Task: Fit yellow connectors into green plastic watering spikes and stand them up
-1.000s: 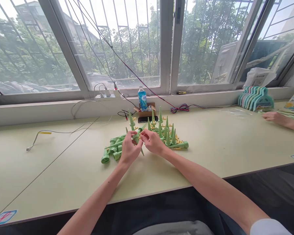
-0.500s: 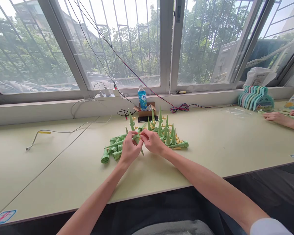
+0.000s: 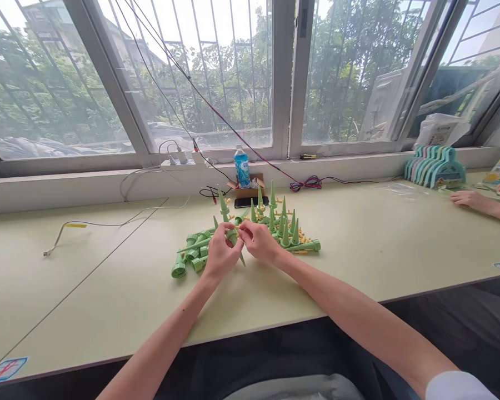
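My left hand (image 3: 220, 256) and my right hand (image 3: 259, 241) meet over a heap of green plastic cone spikes (image 3: 275, 225) on the pale table (image 3: 358, 244). Both hands are closed on one green spike (image 3: 233, 239) whose tip points down toward me. My right fingertips pinch at its upper end, where a small yellow piece shows. Left of my hands lie several green spikes on their sides (image 3: 189, 253). Behind and right of my hands, several spikes stand upright among small yellow parts (image 3: 302, 240).
A blue water bottle (image 3: 242, 166), a small cardboard box (image 3: 250, 188) and a dark phone (image 3: 250, 202) sit by the window sill. Cables (image 3: 108, 222) run across the left of the table. Another person's hands (image 3: 475, 199) work at the far right near stacked teal items (image 3: 433, 165).
My hands stay on the same spike with only small finger shifts. The other person's hands at the right have moved slightly.
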`<state>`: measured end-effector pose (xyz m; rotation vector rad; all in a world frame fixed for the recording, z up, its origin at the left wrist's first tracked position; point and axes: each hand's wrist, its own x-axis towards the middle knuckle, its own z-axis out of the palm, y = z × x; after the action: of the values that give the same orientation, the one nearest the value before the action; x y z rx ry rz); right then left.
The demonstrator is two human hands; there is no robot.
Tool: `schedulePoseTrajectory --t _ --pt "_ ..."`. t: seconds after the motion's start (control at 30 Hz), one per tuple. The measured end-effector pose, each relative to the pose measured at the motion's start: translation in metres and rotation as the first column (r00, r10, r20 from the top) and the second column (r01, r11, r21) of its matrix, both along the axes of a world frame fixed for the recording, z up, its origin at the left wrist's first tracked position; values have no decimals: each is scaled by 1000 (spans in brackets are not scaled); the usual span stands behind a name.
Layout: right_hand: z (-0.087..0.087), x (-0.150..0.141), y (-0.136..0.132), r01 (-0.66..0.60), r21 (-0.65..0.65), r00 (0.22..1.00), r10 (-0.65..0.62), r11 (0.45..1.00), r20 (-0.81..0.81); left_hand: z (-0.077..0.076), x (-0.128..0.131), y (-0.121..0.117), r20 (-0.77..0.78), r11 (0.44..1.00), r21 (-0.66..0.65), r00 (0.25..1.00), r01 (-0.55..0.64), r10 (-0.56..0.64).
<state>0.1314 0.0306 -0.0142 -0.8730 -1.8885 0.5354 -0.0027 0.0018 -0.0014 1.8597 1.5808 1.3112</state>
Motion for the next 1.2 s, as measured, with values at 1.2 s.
schedulePoseTrajectory --t 1.2 --pt "0 1 0 -20 12 999 19 1000 29 -1 -2 1 -85 1000 17 996 24 -22"
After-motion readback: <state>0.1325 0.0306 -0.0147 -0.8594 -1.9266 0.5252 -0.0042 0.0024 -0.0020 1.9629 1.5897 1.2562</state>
